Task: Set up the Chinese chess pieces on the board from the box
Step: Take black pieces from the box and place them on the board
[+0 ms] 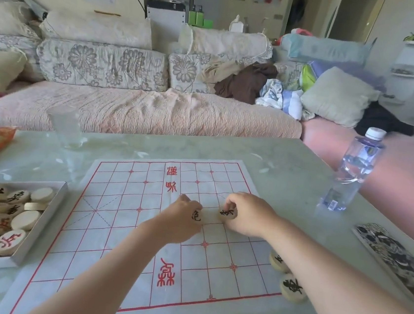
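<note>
- Over the right half of the board (120, 224), the left hand (180, 221) grips one black-marked piece (197, 216); the right hand (248, 215) pinches another piece (227, 213).
- Each piece should probably be set exactly on a line crossing.
- Most pieces wait in the box (37, 235).

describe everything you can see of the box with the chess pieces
The box is a shallow, open white tray that looks like cardboard, lying flat on the pale table at the left, just beside the board. Its left part is cut off by the frame. It holds a loose heap of round, pale wooden pieces: some show red or black characters, others lie blank side up. Neither hand touches it.
</note>
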A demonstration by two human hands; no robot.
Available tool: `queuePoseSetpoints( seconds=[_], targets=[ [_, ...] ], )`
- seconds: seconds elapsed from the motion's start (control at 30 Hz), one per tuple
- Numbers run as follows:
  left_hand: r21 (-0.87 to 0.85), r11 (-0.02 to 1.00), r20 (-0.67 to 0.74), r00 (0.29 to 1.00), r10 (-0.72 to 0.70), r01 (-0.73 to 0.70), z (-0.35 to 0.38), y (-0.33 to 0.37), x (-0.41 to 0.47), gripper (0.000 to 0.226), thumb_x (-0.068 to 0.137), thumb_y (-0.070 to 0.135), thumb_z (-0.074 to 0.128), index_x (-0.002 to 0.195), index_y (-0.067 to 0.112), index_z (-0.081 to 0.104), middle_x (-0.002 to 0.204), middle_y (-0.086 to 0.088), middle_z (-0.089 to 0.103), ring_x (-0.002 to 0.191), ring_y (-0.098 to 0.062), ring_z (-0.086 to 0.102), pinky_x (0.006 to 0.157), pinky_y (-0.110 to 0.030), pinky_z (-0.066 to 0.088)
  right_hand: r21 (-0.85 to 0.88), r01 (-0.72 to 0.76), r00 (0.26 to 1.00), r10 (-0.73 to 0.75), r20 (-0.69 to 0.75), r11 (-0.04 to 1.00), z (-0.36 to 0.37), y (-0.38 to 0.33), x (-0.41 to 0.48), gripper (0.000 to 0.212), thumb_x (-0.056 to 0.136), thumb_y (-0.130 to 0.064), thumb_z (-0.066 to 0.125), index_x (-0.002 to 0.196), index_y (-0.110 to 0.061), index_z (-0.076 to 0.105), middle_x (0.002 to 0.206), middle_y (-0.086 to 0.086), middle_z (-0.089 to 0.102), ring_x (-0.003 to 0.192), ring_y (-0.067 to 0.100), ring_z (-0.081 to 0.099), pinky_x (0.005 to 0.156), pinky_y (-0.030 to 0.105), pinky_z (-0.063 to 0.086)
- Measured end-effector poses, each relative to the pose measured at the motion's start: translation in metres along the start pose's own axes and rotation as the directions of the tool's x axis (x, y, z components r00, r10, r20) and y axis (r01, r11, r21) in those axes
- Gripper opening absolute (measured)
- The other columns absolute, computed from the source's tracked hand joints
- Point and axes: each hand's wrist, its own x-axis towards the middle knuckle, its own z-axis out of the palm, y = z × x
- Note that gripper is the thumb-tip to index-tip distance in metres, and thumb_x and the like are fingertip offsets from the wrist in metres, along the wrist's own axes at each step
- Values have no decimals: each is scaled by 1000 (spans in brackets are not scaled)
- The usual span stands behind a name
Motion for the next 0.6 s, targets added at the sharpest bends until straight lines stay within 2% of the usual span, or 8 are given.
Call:
queuePoseSetpoints(
  seconds=[0.1, 0.2, 0.3, 0.43, 0.6],
  targets=[
    [4, 999, -62, 998, 32, -32, -3, -1, 5, 53, 88, 30, 59, 139, 26, 44, 132, 4, 38, 99, -17, 49, 68, -22, 49, 20, -19, 1000, 19, -9, 1000, -3, 3, 5, 18, 79, -43, 67, 93, -34, 60, 102, -16, 60, 96, 11, 57, 80, 27, 47],
    [-18, 998, -196, 979, 59, -63, -8, -1, 15, 57, 83, 43, 67, 134, 26, 49, 126, 5, 50, 104, -16, 53, 81, -28, 50, 75, -56, 994, 63, -91, 996, -11, 11, 17, 16, 82, -44, 65, 91, -31, 60, 98, -16, 62, 91, 12, 59, 79, 29, 49],
    [-51, 997, -226, 973, 49, -62, -10, 2, 33, 52, 81, 48, 67, 127, 26, 54, 120, 5, 56, 100, -15, 55, 79, -28, 50, 103, -101, 980, 117, -159, 990, -23, 26, 31, 19, 85, -48, 64, 94, -31, 62, 99, -15, 63, 91, 13, 59, 76, 29, 46],
    [-99, 993, -198, 979, 41, -62, -8, 13, 59, 46, 82, 37, 68, 124, 26, 56, 116, 3, 54, 95, -17, 55, 74, -29, 53, 115, -185, 953, 207, -223, 976, -34, 52, 52, 21, 87, -49, 63, 99, -31, 63, 106, -13, 64, 96, 16, 60, 76, 28, 45],
    [-112, 989, -216, 974, 75, -101, -3, 26, 90, 46, 85, 27, 67, 129, 24, 54, 123, -2, 46, 103, -22, 50, 74, -34, 55, 148, -228, 930, 260, -258, 962, -32, 78, 73, 22, 89, -49, 64, 101, -30, 62, 110, -10, 66, 100, 18, 60, 82, 31, 49]
  ],
)
